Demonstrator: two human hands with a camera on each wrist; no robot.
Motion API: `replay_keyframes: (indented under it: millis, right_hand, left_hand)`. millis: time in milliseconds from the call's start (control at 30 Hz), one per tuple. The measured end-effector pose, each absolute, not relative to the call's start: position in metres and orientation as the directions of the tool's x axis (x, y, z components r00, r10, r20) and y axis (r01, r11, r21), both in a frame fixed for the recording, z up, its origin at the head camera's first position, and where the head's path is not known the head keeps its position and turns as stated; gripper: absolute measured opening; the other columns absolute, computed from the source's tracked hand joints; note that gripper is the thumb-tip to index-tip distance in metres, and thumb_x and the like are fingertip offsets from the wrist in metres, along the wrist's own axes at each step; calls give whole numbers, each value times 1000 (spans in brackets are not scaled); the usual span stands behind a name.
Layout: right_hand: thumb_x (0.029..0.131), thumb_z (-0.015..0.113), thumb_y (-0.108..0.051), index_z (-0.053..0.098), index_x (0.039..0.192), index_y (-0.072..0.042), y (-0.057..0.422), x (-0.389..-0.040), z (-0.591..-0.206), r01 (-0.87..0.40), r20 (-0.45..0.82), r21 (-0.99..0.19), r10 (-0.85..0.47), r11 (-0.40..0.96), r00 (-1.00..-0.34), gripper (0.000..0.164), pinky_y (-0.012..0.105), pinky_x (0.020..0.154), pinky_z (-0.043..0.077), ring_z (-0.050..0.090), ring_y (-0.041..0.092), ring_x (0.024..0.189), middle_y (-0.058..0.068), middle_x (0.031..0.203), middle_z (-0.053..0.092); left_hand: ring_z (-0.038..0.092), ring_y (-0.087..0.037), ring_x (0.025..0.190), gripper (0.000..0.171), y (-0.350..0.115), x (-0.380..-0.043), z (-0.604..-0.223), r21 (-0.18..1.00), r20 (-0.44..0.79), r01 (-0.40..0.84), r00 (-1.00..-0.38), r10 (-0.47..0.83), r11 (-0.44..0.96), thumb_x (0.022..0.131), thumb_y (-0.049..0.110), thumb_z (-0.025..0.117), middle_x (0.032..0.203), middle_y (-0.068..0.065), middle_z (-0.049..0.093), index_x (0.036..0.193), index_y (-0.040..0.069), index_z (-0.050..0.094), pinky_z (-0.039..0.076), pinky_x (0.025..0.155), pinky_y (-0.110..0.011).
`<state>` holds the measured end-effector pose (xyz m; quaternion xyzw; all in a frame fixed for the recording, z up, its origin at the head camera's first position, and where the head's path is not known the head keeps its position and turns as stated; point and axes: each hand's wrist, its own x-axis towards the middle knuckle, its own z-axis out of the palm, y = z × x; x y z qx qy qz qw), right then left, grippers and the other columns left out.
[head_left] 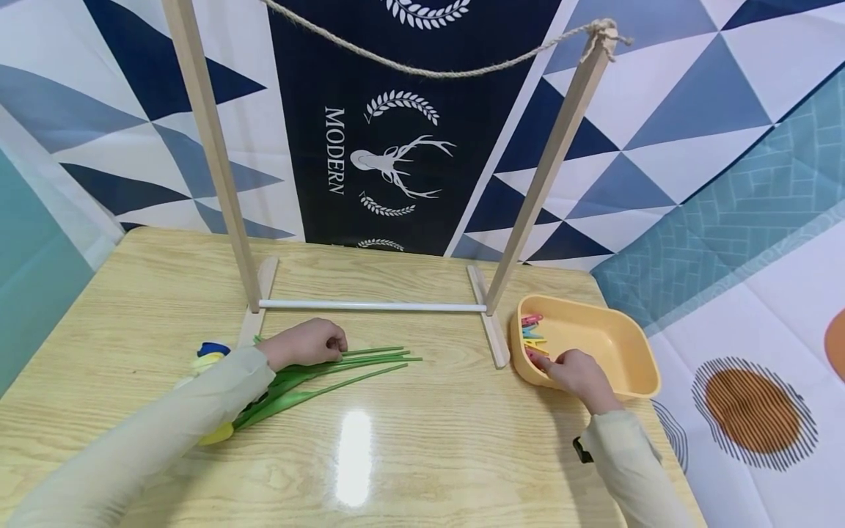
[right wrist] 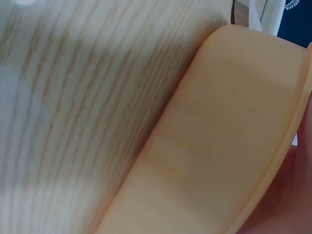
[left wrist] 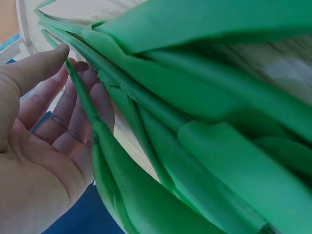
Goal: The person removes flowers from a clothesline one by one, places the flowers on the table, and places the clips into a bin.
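My left hand [head_left: 310,343] pinches a green flower stem [left wrist: 84,92] between thumb and fingers. Other artificial flowers with long green leaves [left wrist: 229,165] lie alongside on the table. Their yellow head [head_left: 218,434] and blue head [head_left: 214,348] show at the left, partly behind my sleeve. Over the near left rim of a yellow basket [head_left: 634,345], my right hand [head_left: 581,374] reaches in and pinches a red clothespin [head_left: 536,355]. Beside it are a yellow clothespin [head_left: 533,342], a blue one [head_left: 530,331] and a pink one [head_left: 531,320]. The right wrist view hides the fingertips behind the basket wall [right wrist: 209,131].
A wooden frame stands at the back, with a left post [head_left: 214,154], a right post [head_left: 548,169] and a white crossbar [head_left: 372,305] low between them. A rope [head_left: 429,73] sags across the top. Patterned cloth [head_left: 700,95] hangs behind the table [head_left: 462,455].
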<state>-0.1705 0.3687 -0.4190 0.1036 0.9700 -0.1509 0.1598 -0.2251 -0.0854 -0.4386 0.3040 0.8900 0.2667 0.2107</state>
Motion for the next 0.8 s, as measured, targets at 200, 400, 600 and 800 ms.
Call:
replay_keyframes:
  millis: [200, 400, 600, 800]
  right_hand:
    - [89, 51, -50, 62, 81, -1, 369, -174, -414, 265, -412, -254, 143, 930, -900, 51, 29, 58, 36, 49, 21, 67, 7, 70, 53]
    - [89, 53, -46, 61, 98, 7, 369, -177, -412, 275, -442, -245, 146, 930, -885, 55, 30, 62, 38, 51, 24, 74, 13, 83, 58]
    - [89, 52, -51, 65, 93, 3, 367, -177, -411, 251, -409, -242, 136, 937, -902, 56, 30, 60, 39, 52, 22, 71, 11, 80, 61]
    - [90, 52, -47, 64, 98, 4, 354, -175, -400, 255, -311, -209, 183, 944, -932, 53, 36, 62, 44, 58, 27, 76, 18, 90, 65]
  left_hand:
    - [48, -9, 69, 12, -85, -223, -439, 596, -211, 428, -732, 647, 679, 90, 8, 59, 82, -1, 62, 97, 3, 68, 45, 70, -27]
    - [48, -9, 69, 11, -86, -222, -439, 591, -200, 434, -737, 645, 680, 90, 9, 59, 81, 0, 62, 96, 4, 68, 45, 69, -27]
    - [49, -9, 69, 11, -87, -221, -440, 603, -208, 412, -745, 634, 683, 90, 9, 59, 81, 0, 62, 97, 4, 67, 44, 68, -27]
    - [50, -9, 70, 13, -89, -218, -442, 627, -200, 386, -760, 618, 677, 91, 11, 59, 82, 0, 62, 98, 5, 68, 44, 69, -28]
